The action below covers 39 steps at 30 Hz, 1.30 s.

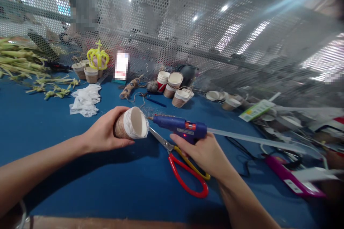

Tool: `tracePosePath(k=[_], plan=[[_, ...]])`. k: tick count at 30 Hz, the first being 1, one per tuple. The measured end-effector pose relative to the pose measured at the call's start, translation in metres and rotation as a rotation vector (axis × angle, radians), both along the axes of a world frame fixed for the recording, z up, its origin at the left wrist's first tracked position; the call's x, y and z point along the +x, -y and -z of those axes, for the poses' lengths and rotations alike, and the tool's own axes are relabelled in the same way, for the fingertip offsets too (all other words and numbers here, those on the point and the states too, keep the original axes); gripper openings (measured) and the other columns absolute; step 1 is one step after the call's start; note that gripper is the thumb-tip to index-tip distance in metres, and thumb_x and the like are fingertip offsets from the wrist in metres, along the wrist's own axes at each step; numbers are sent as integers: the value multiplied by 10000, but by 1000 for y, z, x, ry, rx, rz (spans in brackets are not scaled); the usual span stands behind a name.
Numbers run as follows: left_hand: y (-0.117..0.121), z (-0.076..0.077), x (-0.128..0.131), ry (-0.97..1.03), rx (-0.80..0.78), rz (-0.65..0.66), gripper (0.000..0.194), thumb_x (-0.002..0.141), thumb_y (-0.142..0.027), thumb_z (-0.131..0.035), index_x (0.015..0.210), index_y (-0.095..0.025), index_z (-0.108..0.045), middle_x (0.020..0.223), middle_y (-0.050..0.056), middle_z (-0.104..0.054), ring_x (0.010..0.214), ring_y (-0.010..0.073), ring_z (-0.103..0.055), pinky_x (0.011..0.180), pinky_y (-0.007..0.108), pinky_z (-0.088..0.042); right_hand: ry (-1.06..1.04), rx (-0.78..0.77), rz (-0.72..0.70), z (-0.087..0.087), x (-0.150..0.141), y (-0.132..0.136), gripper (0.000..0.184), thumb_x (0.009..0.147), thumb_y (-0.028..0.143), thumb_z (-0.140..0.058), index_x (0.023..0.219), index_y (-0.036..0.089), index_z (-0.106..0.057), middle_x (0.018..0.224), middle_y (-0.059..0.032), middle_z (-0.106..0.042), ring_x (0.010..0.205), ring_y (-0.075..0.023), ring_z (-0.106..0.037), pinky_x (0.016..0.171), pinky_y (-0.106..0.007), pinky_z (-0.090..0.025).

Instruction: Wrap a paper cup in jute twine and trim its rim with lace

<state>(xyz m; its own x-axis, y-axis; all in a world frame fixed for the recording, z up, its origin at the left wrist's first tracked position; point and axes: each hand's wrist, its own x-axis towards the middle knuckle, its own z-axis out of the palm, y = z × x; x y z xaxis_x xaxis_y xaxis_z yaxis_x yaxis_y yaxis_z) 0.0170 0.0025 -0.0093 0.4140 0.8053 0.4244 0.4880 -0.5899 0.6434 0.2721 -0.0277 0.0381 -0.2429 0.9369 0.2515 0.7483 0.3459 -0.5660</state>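
Observation:
My left hand (107,128) is wrapped round a paper cup (137,123) that lies tilted, its open mouth turned to the right. Brown twine covers the cup's lower part, and a white lace band runs round the rim. In my right hand (204,150) is a blue glue gun (180,127) with a small red light lit and a long clear glue stick out of its back. The nozzle points left, close to the cup's lace rim; whether it touches I cannot tell. Below the gun lie scissors (185,171) with one red and one yellow handle.
Behind my hands are white lace (86,100), a twine bundle (130,87), a blue pen (156,101) and several wrapped cups (181,96). A yellow crown (98,57) sits farther left by dried stalks (21,59). At right lies a magenta power strip (290,175). Perforated metal screen (161,25) stands behind.

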Motion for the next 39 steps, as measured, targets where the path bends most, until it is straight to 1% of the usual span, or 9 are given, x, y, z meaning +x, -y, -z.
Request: tracePosePath(k=[3, 7, 13, 16, 21, 25, 31, 36, 39], plan=[[1, 1, 0, 2, 12, 5, 643, 628, -398, -688, 1152, -198, -374, 1088, 96, -557, 953, 250, -569, 828, 396, -475, 3, 38, -13, 0, -1, 0, 184, 776, 297, -566, 616, 219, -611, 470, 1, -595, 610, -205, -633, 523, -291, -474], [1, 1, 0, 3, 29, 5, 642, 628, -396, -691, 1150, -196, -376, 1084, 97, -557, 951, 247, -569, 828, 393, -473, 16, 56, -17, 0, -2, 0, 149, 777, 286, -570, 662, 216, -634, 514, -11, -625, 663, -215, -648, 538, -297, -484], [-1, 0, 0, -8, 40, 9, 651, 628, -385, -700, 1153, -178, -378, 1082, 99, -558, 954, 242, -573, 820, 374, -479, 24, 50, -16, 0, -2, 0, 199, 765, 287, -580, 577, 222, -594, 458, 1, -584, 633, -210, -640, 523, -288, -476], [-2, 0, -1, -6, 49, 1, 649, 626, -388, -701, 1150, -180, -379, 1078, 94, -560, 953, 242, -573, 820, 371, -482, 13, 19, -7, 0, -1, 0, 232, 772, 289, -569, 551, 219, -563, 418, 21, -548, 553, -182, -613, 518, -278, -472], [-1, -1, -2, -3, 64, -24, 642, 624, -391, -697, 1146, -184, -384, 1079, 93, -560, 951, 241, -573, 832, 376, -478, 12, -13, 12, 3, 1, 0, 318, 780, 312, -559, 485, 211, -496, 365, 48, -494, 398, -124, -513, 469, -259, -453], [-2, -2, -1, 13, 61, -43, 644, 613, -391, -699, 1140, -183, -392, 1085, 96, -564, 959, 247, -573, 834, 374, -479, 12, 7, 13, 1, -1, 1, 231, 770, 296, -569, 559, 202, -560, 409, 38, -538, 464, -138, -561, 479, -248, -460], [-3, -3, 0, 32, 53, -71, 629, 614, -390, -692, 1134, -189, -400, 1086, 90, -564, 960, 250, -573, 839, 379, -477, 18, 25, -4, -3, -4, 3, 135, 766, 289, -562, 700, 194, -630, 572, 0, -651, 617, -175, -631, 545, -258, -484], [-3, -1, -3, 43, 64, -78, 629, 620, -389, -692, 1139, -192, -395, 1088, 93, -558, 950, 251, -573, 836, 387, -476, 28, 38, -5, -2, -3, 2, 136, 771, 311, -565, 719, 200, -626, 601, -12, -653, 659, -194, -633, 564, -280, -482], [-4, 0, -3, 40, 76, -76, 632, 625, -390, -695, 1142, -191, -392, 1092, 97, -550, 962, 252, -567, 841, 391, -473, 6, 11, -15, -2, -2, 2, 128, 775, 314, -567, 721, 210, -618, 550, 1, -622, 614, -188, -615, 544, -283, -469]])
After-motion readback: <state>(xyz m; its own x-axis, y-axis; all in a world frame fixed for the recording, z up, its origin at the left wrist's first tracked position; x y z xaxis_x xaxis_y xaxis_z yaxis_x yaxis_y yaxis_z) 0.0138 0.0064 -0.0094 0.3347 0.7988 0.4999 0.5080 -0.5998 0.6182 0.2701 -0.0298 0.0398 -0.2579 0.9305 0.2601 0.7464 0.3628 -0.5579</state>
